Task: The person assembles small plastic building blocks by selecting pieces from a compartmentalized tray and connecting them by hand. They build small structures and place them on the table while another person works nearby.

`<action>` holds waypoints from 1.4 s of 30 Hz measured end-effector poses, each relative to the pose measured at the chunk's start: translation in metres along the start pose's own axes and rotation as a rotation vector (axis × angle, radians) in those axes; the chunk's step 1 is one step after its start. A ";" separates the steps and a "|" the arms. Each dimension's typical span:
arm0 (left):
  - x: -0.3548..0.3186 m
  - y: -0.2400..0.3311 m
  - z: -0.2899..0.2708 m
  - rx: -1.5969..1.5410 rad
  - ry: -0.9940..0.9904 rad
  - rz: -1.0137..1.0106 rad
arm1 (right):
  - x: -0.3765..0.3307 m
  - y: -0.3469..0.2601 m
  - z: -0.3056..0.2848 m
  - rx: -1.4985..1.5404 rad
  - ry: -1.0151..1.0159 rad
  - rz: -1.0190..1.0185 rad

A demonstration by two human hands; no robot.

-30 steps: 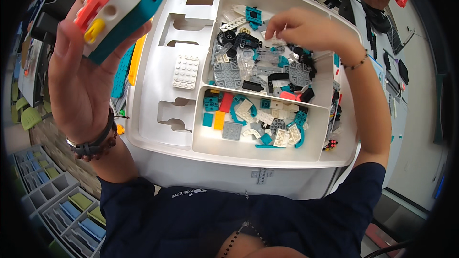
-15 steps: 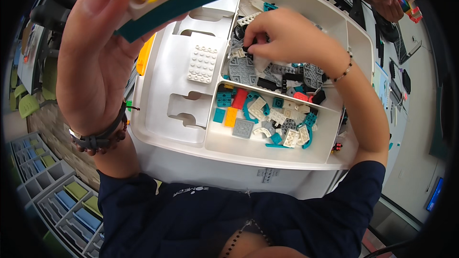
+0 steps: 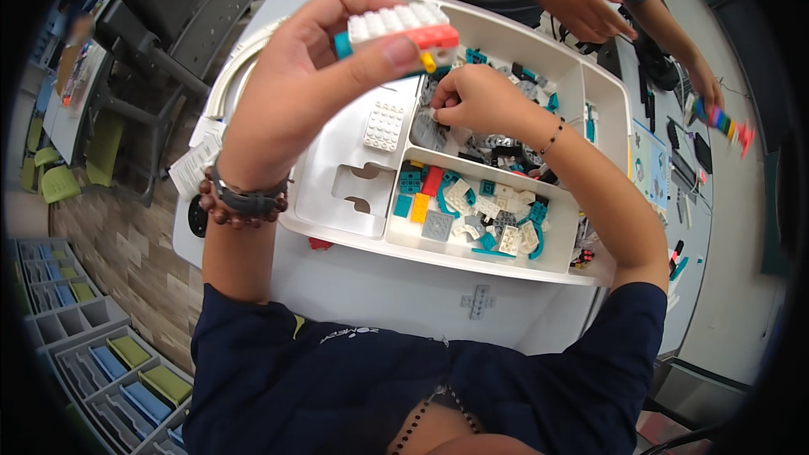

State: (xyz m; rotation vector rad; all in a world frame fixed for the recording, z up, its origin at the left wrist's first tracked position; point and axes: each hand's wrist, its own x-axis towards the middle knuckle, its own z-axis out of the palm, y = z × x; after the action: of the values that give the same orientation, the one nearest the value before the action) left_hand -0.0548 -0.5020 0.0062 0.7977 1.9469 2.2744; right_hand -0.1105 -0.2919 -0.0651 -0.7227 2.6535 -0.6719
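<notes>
The step in hand looks like picking through loose parts with one hand while the other keeps a half-built piece at the ready. The left hand (image 3: 299,88) is curled round a block assembly of white studded, coral-red and teal plastic with a small yellow peg (image 3: 396,24), thumb along its near side, lifted above the far edge of the white plastic sorting tray (image 3: 472,264), left of the middle. The right hand (image 3: 493,105) reaches into the tray's far compartment, close to its left divider, thumb and forefinger drawn together by the rounded grey plastic plates (image 3: 427,130); whether a part is pinched between them, I cannot tell. On the flat section toward the tray's left edge lies a white rectangular studded brick (image 3: 385,125), and the compartment along the near edge holds a grey square plate (image 3: 437,225) among teal and white bricks. Taking a part from the heap would call for a narrow fingertip pinch and a straight lift clear of the divider, with the assembly held level.
</notes>
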 end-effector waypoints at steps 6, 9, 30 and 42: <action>-0.010 0.012 0.019 0.061 -0.087 -0.005 | -0.056 -0.019 -0.040 0.654 0.249 0.018; -0.016 0.013 0.035 0.089 -0.162 -0.008 | -0.107 -0.025 -0.053 0.916 0.406 -0.049; 0.000 0.024 0.207 0.156 -0.139 -0.007 | -0.265 0.007 -0.026 1.186 0.843 -0.258; 0.000 -0.009 0.221 -0.236 -0.303 -0.340 | -0.271 0.016 -0.032 1.219 0.869 -0.234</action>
State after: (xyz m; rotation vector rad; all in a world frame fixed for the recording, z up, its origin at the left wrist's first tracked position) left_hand 0.0318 -0.2985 0.0151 0.6760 1.5156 1.9989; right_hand 0.0939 -0.1222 -0.0007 -0.3582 1.9928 -2.7545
